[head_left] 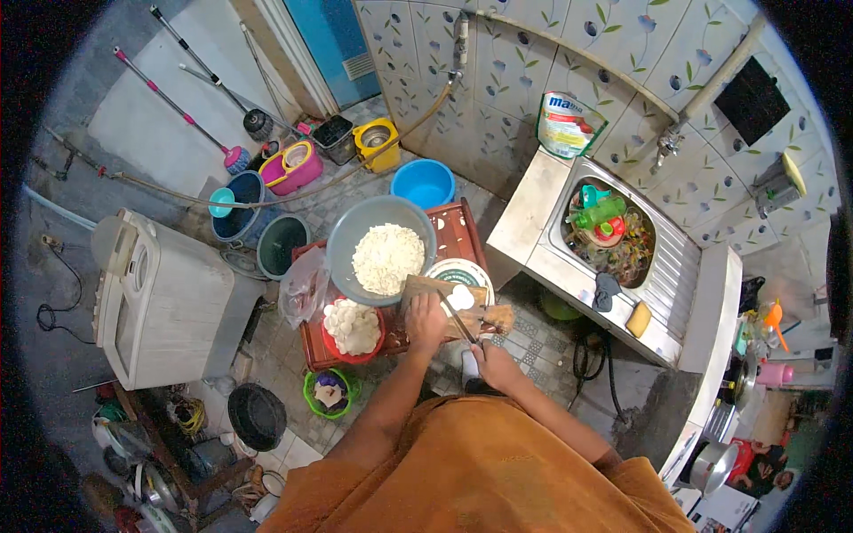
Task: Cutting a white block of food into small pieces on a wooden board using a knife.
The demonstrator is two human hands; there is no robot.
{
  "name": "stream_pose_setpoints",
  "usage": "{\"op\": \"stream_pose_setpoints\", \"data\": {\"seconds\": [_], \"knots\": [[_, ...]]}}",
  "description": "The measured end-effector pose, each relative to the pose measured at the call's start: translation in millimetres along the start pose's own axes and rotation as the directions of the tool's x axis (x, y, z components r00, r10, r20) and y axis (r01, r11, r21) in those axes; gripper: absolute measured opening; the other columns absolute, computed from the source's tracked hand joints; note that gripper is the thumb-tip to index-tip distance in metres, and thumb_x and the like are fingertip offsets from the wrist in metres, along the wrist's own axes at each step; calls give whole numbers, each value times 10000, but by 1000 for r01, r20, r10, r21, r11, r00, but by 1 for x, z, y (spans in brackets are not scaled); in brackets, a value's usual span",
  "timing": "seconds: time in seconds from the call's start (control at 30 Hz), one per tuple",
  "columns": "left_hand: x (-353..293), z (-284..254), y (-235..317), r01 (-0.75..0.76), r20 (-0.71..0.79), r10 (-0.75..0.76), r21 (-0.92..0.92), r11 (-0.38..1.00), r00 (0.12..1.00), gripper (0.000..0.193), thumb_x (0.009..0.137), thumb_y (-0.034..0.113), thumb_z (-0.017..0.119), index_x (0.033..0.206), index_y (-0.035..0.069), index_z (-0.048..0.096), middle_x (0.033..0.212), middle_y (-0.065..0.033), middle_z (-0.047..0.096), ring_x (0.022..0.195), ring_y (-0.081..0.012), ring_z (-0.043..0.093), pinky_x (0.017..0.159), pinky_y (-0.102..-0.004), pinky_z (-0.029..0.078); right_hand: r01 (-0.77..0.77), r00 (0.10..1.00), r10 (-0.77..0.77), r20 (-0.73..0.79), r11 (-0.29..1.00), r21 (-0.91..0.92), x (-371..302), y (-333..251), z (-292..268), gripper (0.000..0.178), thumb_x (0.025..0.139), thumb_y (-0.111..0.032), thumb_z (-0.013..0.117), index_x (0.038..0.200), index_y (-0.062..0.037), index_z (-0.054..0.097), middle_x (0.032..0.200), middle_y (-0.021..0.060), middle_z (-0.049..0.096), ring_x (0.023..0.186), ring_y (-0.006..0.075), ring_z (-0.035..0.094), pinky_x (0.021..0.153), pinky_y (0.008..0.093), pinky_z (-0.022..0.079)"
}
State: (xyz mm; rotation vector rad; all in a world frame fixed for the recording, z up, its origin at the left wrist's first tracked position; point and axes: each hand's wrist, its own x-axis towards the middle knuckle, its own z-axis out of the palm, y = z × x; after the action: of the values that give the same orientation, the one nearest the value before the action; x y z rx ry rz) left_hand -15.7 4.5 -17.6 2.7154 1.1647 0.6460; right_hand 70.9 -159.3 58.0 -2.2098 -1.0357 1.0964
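My right hand (499, 366) grips a knife (460, 322) by its handle, with the blade slanting over a wooden chopping board (426, 286). On the board's left part, the curled fingers of my left hand (426, 322) press on a pale piece of food that is mostly hidden, close beside the blade. A white slice (461, 298) lies just right of the knife. Beyond the board stands a large grey basin (338, 258) holding a heap of thin white slices (388, 258). A red basket (378, 349) left of my left hand holds rounded white lumps (349, 325).
A low red-brown table (311, 345) bears the basin and basket; a white round tub (480, 274) sits under the board. Nearby are a green basket (354, 392), blue basin (423, 183), clear plastic bag (303, 286), washing machine (169, 293) and a sink (662, 280) with dishes.
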Motion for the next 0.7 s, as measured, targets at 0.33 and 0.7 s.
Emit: {"op": "stream_pose_setpoints", "data": {"seconds": [0.33,0.7], "knots": [[-3,-2,0,13,113,-11,-21,1000,994,295,761,131,548,1015,-17,574,965,-165,575,941,-330,543,770,-443,466,64,994,-73,-76,991,-114,-8,-19,0,342,961,-299,409,1162,-22,408,699,298,602,654,498,589,625,580,472],[-2,0,0,-17,7,17,34,999,1000,103,763,147,534,825,71,565,806,-102,555,827,-292,552,688,-418,464,168,972,-185,-142,978,-122,13,-20,5,196,863,-141,501,984,10,469,695,277,598,661,470,589,609,559,470]]}}
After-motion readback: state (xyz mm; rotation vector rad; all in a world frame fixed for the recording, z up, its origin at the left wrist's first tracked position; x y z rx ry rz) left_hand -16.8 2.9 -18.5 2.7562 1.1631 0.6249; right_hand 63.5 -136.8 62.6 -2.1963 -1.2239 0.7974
